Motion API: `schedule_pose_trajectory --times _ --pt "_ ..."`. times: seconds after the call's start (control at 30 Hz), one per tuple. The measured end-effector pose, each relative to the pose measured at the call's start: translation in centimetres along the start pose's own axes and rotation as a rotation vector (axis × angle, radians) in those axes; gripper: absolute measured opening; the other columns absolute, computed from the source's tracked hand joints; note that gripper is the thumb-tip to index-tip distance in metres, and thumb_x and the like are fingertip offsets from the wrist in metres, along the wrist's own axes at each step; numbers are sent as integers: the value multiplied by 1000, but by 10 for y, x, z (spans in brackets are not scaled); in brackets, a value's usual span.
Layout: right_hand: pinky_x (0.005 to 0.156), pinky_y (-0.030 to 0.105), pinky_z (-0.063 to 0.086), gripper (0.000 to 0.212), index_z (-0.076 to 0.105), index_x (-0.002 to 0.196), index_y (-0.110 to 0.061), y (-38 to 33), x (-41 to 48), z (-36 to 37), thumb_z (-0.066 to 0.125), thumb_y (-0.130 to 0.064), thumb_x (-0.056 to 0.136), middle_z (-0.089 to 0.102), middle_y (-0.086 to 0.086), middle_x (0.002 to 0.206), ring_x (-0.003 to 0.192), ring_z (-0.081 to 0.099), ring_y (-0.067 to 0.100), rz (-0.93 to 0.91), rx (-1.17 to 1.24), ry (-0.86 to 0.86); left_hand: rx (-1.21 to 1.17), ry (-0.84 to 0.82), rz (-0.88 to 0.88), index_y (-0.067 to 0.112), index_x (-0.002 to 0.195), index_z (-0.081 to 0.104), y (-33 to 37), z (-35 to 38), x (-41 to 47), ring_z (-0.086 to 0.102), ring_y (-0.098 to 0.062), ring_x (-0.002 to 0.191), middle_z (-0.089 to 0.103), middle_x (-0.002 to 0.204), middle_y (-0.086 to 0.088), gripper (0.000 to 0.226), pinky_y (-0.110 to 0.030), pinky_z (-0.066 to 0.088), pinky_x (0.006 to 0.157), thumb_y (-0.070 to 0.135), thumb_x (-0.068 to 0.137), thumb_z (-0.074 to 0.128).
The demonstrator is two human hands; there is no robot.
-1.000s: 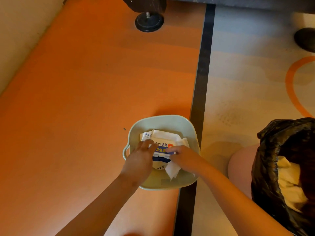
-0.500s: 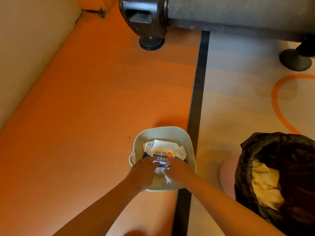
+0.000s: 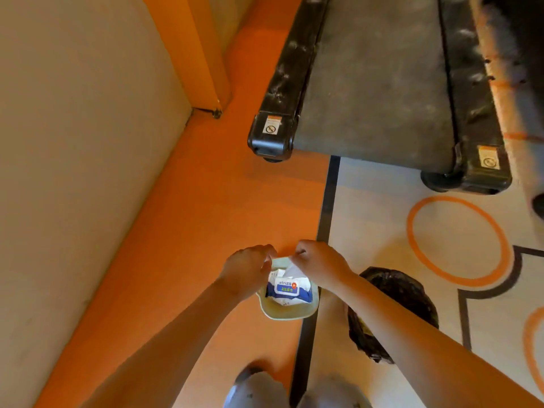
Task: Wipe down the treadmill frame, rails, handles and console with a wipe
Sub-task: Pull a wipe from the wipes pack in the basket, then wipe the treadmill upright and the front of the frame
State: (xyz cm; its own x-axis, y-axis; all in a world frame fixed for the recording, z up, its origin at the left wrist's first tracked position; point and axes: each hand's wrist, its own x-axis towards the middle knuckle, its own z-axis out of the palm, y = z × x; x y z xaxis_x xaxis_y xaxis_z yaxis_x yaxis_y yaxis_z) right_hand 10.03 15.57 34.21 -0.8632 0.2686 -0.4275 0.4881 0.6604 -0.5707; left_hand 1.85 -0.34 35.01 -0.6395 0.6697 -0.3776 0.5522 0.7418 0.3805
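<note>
A white wipe [image 3: 291, 267] hangs between my two hands above a pale green basin [image 3: 287, 313] on the floor. My left hand [image 3: 247, 267] and my right hand [image 3: 316, 260] each pinch an upper edge of the wipe. In the basin lies a blue and white wipe pack [image 3: 290, 288]. The rear end of the treadmill [image 3: 374, 83] fills the top of the view, with a grey belt between dusty black side rails [image 3: 290, 72].
A bin lined with a black bag [image 3: 394, 310] stands right of the basin, partly behind my right forearm. A beige wall runs along the left. The floor is orange on the left and pale with orange rings on the right. My knees show at the bottom.
Both hands rose off the pack and lifted a wipe out of the basin. The view tilted up, bringing the treadmill's belt and rails into sight.
</note>
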Motion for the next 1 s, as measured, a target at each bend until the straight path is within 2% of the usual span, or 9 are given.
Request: schedule_pose_trajectory --times 0.1,0.17,0.2,0.33,0.47,0.63,0.8,0.9,1.0 --pt "56 29 39 31 58 78 -10 -48 -40 -70 53 -35 96 52 -1 64 60 50 14 -49 147 -39 -25 53 17 30 125 53 31 -80 -38 64 -13 102 67 114 13 31 -27 49 83 19 97 45" --pt "50 17 36 34 61 83 -1 -80 -73 -118 55 -32 95 51 5 66 56 46 9 -70 274 -66 -60 84 35 29 126 50 51 -128 -66 63 -11 101 66 111 14 32 -27 50 82 19 97 46" --pt "49 12 33 33 61 82 -1 -93 -90 -140 56 -30 95 49 4 66 55 44 7 -84 313 -65 -79 101 40 29 126 50 61 -150 -82 63 -9 100 66 110 14 31 -26 50 81 19 97 46" --pt "52 17 32 25 61 77 -13 -132 -156 -211 56 -28 96 49 -4 63 54 43 6 -112 400 -5 -130 158 57 29 125 52 98 -221 -145 61 -3 98 65 106 15 30 -26 50 83 20 97 48" --pt "42 12 35 18 62 84 -15 -149 -217 -249 53 -23 97 53 -4 68 41 48 0 -9 688 12 -260 233 69 25 125 55 127 -259 -205 59 2 96 66 104 15 28 -26 50 87 18 98 51" --pt "42 13 41 16 60 85 -12 -158 -271 -238 52 -16 98 55 -4 62 44 52 3 80 855 51 -395 265 14 31 118 55 140 -263 -260 55 14 96 63 101 21 26 -8 45 82 17 98 53" --pt "48 14 46 9 62 85 -13 -178 -273 -190 59 -11 93 60 0 69 50 59 5 134 772 -93 -409 273 -100 33 112 60 110 -249 -275 57 8 94 62 101 23 25 -22 50 83 14 96 53" --pt "49 15 48 13 59 85 -9 -208 -246 -172 62 4 87 59 9 76 48 61 7 108 762 -218 -357 209 -102 29 116 60 75 -257 -267 59 3 97 62 104 20 24 -28 52 85 18 97 52" --pt "59 12 46 20 59 81 -16 -251 -202 -156 54 -2 94 59 -1 84 68 62 9 90 612 -133 -348 187 -74 31 117 59 26 -281 -249 58 3 99 63 107 19 22 -24 50 86 23 98 51"
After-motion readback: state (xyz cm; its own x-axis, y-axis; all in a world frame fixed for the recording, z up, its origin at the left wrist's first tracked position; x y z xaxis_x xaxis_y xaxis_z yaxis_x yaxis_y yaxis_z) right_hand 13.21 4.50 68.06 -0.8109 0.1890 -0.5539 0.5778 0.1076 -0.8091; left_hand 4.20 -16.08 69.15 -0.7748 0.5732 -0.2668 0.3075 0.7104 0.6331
